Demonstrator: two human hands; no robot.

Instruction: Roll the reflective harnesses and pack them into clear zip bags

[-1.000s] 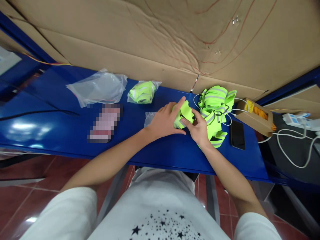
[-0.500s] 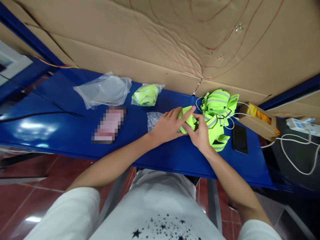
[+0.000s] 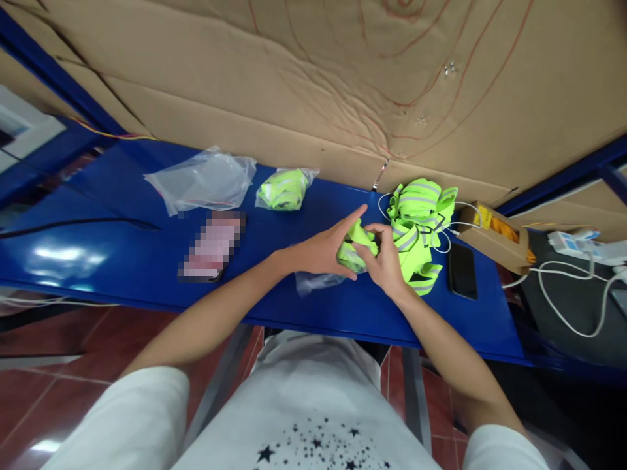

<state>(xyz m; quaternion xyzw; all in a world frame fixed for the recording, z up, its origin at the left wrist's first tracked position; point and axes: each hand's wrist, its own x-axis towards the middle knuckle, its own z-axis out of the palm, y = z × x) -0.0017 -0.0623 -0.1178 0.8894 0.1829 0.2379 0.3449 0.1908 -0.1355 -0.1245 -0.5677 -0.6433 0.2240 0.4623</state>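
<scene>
Between my hands is a bundle of neon yellow-green straps (image 3: 351, 256), partly inside a clear plastic bag. My left hand (image 3: 326, 251) is wrapped round the bundle's left side, thumb and fingers spread wide around it. My right hand (image 3: 385, 260) pinches the bundle's right side. Loose clear plastic (image 3: 316, 282) trails below my left hand. Right of my hands lies a larger pile of yellow-green reflective straps (image 3: 416, 202). A bagged strap bundle (image 3: 284, 189) sits at the back of the blue table (image 3: 274, 300).
Flat clear bags (image 3: 206, 179) lie at the back left, above a blurred pink phone-like item (image 3: 213, 245). At right are a black phone (image 3: 462, 271), a cardboard box (image 3: 490, 241) with orange contents and white cables (image 3: 563, 320). A cardboard wall (image 3: 294, 85) stands behind.
My left hand has opened wider around the bundle and the loose plastic has shifted downward. The yellow-green material between my hands looks more bunched up. The view has moved slightly.
</scene>
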